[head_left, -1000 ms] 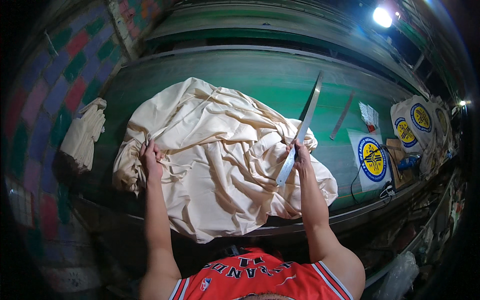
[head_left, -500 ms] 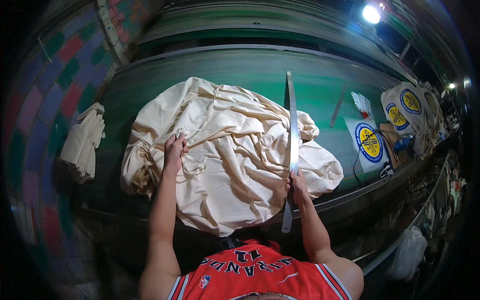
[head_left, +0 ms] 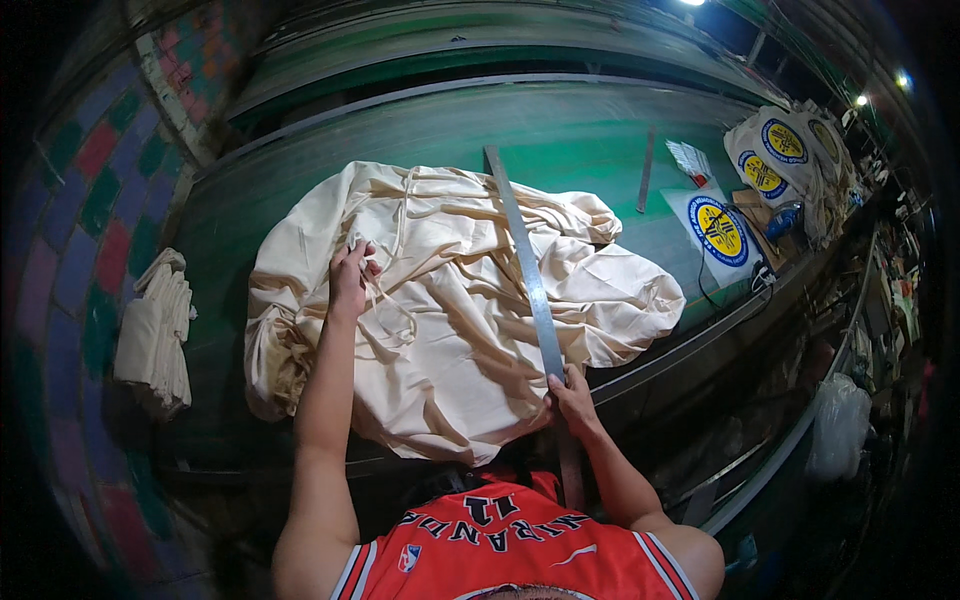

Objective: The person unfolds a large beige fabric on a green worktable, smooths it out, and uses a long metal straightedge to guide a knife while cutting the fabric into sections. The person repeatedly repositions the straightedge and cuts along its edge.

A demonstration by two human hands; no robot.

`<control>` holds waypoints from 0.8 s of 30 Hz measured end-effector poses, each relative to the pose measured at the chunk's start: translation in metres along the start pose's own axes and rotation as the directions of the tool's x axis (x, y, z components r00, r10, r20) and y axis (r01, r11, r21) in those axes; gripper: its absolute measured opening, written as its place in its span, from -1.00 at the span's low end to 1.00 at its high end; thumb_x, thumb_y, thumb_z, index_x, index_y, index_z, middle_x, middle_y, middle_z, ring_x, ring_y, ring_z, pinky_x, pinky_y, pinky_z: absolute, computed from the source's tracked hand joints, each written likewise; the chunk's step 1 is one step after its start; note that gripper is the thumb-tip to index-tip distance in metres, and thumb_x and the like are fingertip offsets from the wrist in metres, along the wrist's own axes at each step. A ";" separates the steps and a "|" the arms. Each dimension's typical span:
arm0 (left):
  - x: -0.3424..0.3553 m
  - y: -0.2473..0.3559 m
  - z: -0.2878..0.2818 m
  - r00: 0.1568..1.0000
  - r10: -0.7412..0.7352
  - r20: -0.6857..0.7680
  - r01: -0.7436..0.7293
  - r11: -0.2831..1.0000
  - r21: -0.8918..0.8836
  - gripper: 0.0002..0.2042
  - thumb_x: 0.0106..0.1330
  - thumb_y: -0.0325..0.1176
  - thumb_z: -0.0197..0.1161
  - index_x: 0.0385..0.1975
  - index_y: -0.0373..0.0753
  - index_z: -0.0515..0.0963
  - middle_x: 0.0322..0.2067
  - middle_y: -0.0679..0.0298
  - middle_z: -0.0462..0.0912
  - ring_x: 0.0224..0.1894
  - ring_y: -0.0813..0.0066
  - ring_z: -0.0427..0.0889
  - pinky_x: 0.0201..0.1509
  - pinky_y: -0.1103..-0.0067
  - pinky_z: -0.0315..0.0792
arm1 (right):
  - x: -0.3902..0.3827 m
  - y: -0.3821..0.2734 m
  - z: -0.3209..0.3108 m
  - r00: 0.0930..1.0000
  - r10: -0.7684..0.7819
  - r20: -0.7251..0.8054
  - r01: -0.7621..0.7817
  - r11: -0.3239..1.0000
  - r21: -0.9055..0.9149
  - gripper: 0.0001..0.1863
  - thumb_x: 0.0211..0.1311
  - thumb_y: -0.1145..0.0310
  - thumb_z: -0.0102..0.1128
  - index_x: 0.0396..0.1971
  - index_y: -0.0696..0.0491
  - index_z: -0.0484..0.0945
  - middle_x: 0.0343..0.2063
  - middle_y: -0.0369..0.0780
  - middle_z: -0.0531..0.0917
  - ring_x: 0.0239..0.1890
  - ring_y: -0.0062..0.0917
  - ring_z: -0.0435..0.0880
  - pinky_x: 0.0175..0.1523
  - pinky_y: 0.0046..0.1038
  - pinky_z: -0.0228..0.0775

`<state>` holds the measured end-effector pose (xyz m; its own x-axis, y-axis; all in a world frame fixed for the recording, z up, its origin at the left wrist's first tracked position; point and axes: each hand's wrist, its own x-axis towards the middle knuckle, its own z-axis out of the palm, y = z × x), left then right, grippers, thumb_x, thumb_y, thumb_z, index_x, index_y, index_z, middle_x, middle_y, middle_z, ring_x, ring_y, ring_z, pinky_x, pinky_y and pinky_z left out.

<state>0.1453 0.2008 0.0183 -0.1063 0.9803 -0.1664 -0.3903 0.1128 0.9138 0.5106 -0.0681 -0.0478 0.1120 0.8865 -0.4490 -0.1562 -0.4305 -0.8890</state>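
Note:
A large heap of cream cloth lies crumpled on the green table in front of me. My left hand is closed, pinching a bit of this cloth at the heap's left part, with a thin strip of fabric trailing near the fingers. My right hand is wrapped round a long metal ruler near its lower part. The ruler slants across the cloth, its far end leaning left past the heap's top edge and its near end close to my jersey.
A folded cream stack sits at the table's left end by a painted brick wall. To the right lie a narrow metal strip, a sheet with a round emblem and printed cloths. A clear plastic bag hangs at the right.
My right hand has moved slightly left and nearer to me with the ruler, whose far end has swung left. My left hand still grips the cloth. The view has shifted a little.

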 end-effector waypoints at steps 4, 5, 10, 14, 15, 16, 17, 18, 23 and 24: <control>0.011 0.014 0.002 0.999 0.051 0.007 -0.051 0.999 -0.016 -0.85 0.41 -0.30 0.20 -0.18 -0.23 0.52 -0.35 0.33 0.54 -0.50 0.56 0.50 -0.38 0.57 0.51 | -0.041 0.014 0.017 1.000 0.017 -0.015 -0.019 0.996 -0.086 -0.80 0.46 0.26 0.09 -0.16 0.07 0.36 -0.69 -0.32 0.45 -0.77 -0.63 0.42 -0.71 -0.53 0.25; 0.013 0.016 0.003 0.997 0.073 0.015 -0.072 0.997 -0.037 -0.85 0.42 -0.30 0.19 -0.19 -0.22 0.53 -0.36 0.34 0.54 -0.51 0.57 0.50 -0.40 0.59 0.51 | -0.050 0.019 0.019 1.000 0.006 0.025 -0.005 0.999 -0.047 -0.80 0.45 0.26 0.10 -0.17 0.07 0.37 -0.69 -0.32 0.45 -0.76 -0.64 0.42 -0.70 -0.54 0.25; 0.022 0.021 -0.004 0.988 0.153 -0.018 -0.154 0.984 -0.093 -0.87 0.42 -0.29 0.18 -0.25 -0.21 0.53 -0.39 0.32 0.55 -0.51 0.52 0.51 -0.36 0.57 0.49 | -0.080 0.041 0.030 0.995 0.027 0.091 -0.027 1.000 -0.008 -0.78 0.44 0.24 0.14 -0.20 0.09 0.42 -0.64 -0.34 0.47 -0.68 -0.68 0.42 -0.61 -0.54 0.28; 0.022 0.028 -0.011 0.976 0.206 -0.071 -0.212 0.972 -0.096 -0.84 0.44 -0.27 0.17 -0.28 -0.23 0.52 -0.41 0.33 0.52 -0.49 0.52 0.50 -0.34 0.56 0.47 | -0.091 0.047 0.034 0.992 0.090 0.088 -0.084 0.994 -0.073 -0.76 0.44 0.25 0.15 -0.19 0.12 0.43 -0.62 -0.33 0.49 -0.63 -0.67 0.46 -0.55 -0.53 0.32; 0.022 0.030 -0.012 0.974 0.222 -0.051 -0.226 0.970 -0.093 -0.84 0.43 -0.27 0.17 -0.28 -0.22 0.53 -0.40 0.33 0.53 -0.50 0.53 0.49 -0.32 0.54 0.48 | -0.093 0.048 0.035 0.989 0.117 0.094 -0.111 0.991 -0.069 -0.76 0.43 0.25 0.15 -0.18 0.13 0.43 -0.61 -0.32 0.49 -0.62 -0.67 0.46 -0.55 -0.53 0.33; 0.021 0.032 -0.014 0.972 0.228 -0.049 -0.232 0.968 -0.095 -0.85 0.42 -0.27 0.18 -0.28 -0.22 0.53 -0.39 0.34 0.54 -0.50 0.54 0.49 -0.29 0.53 0.49 | -0.093 0.050 0.036 0.992 0.097 0.077 -0.091 0.993 -0.081 -0.75 0.44 0.25 0.15 -0.17 0.14 0.43 -0.61 -0.32 0.50 -0.62 -0.67 0.47 -0.55 -0.52 0.33; 0.019 0.034 -0.015 0.973 0.222 -0.063 -0.227 0.969 -0.096 -0.85 0.42 -0.27 0.19 -0.28 -0.21 0.53 -0.38 0.34 0.55 -0.50 0.55 0.48 -0.27 0.52 0.50 | -0.095 0.051 0.037 0.994 0.085 0.073 -0.078 0.993 -0.083 -0.75 0.44 0.25 0.14 -0.16 0.14 0.43 -0.61 -0.31 0.50 -0.62 -0.66 0.47 -0.55 -0.52 0.34; 0.018 0.035 -0.016 0.971 0.235 -0.055 -0.239 0.966 -0.097 -0.85 0.42 -0.27 0.19 -0.28 -0.21 0.53 -0.38 0.34 0.55 -0.50 0.54 0.49 -0.27 0.52 0.50 | -0.096 0.053 0.037 0.991 0.119 0.061 -0.114 0.989 -0.090 -0.74 0.44 0.25 0.14 -0.15 0.15 0.43 -0.60 -0.31 0.51 -0.62 -0.66 0.48 -0.55 -0.51 0.35; 0.013 0.040 -0.021 0.968 0.238 -0.078 -0.244 0.967 -0.079 -0.85 0.42 -0.28 0.19 -0.26 -0.22 0.53 -0.39 0.33 0.55 -0.50 0.53 0.49 -0.28 0.50 0.51 | -0.105 0.058 0.033 0.994 0.093 0.058 -0.089 0.993 -0.080 -0.73 0.45 0.25 0.12 -0.12 0.16 0.42 -0.59 -0.29 0.52 -0.64 -0.65 0.48 -0.57 -0.50 0.37; 0.013 0.040 -0.021 0.969 0.234 -0.079 -0.241 0.966 -0.092 -0.86 0.42 -0.28 0.19 -0.26 -0.22 0.53 -0.39 0.33 0.55 -0.50 0.53 0.49 -0.28 0.50 0.51 | -0.106 0.058 0.032 0.990 0.138 0.039 -0.134 0.987 -0.084 -0.73 0.45 0.25 0.12 -0.12 0.16 0.42 -0.59 -0.29 0.52 -0.65 -0.65 0.48 -0.58 -0.51 0.37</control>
<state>0.1087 0.2143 0.0449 -0.2662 0.9636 0.0234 -0.4355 -0.1419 0.8889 0.4583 -0.1814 -0.0488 0.0514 0.8247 -0.5633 -0.0872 -0.5582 -0.8251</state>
